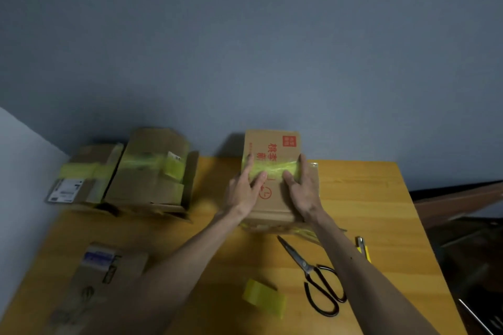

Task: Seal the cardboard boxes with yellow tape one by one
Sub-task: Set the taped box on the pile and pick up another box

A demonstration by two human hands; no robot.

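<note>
Cardboard boxes (81, 171) (152, 171) (273, 198) (109, 272) number four, beside one yellow tape roll (262, 296) and one scissors (313, 272).

Desk (367, 198): middle box (272, 144) sits at far edge, centre, w/ left grip (242, 190) & right grip (302, 187) side by side on its top. Far left, corner box (81, 168) touches second box (152, 179) on its right, both well apart from middle box. Nearer side, L to R: front box (109, 266), tape roll (262, 296), scissors (310, 269), small tool (363, 247).
</note>
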